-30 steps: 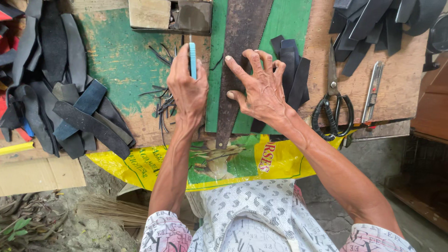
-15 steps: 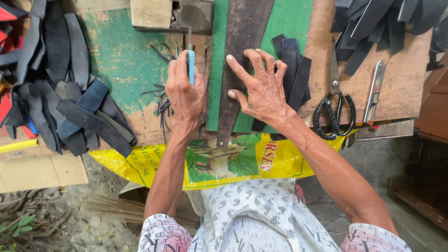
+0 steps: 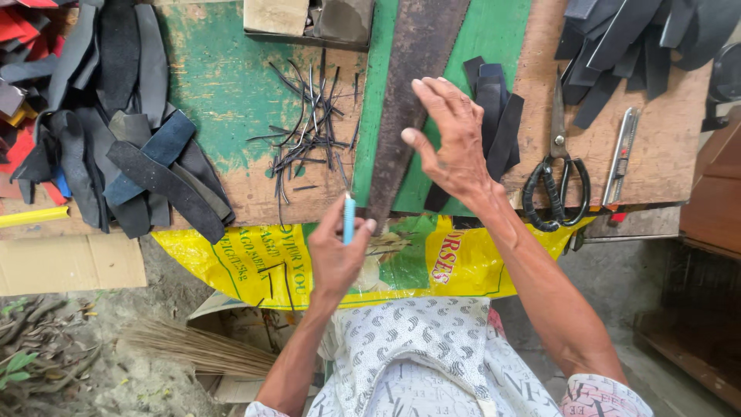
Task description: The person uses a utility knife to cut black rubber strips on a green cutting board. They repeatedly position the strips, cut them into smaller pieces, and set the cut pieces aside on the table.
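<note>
Left hand (image 3: 336,259) clamps blue-handled knife (image 3: 348,219); right hand (image 3: 451,143) splayed flat on rubber strip (image 3: 413,93). Strip could shift; blade could nick fingers.

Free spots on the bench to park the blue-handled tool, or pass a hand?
Barest patch: green-painted board between the left strip pile and the thin black slivers. A narrow wood gap lies right of the utility knife, below the right strip pile. Crowded: centre, where the right hand presses the long dark strip, with scissors beside. The left hand holds the tool.
</note>
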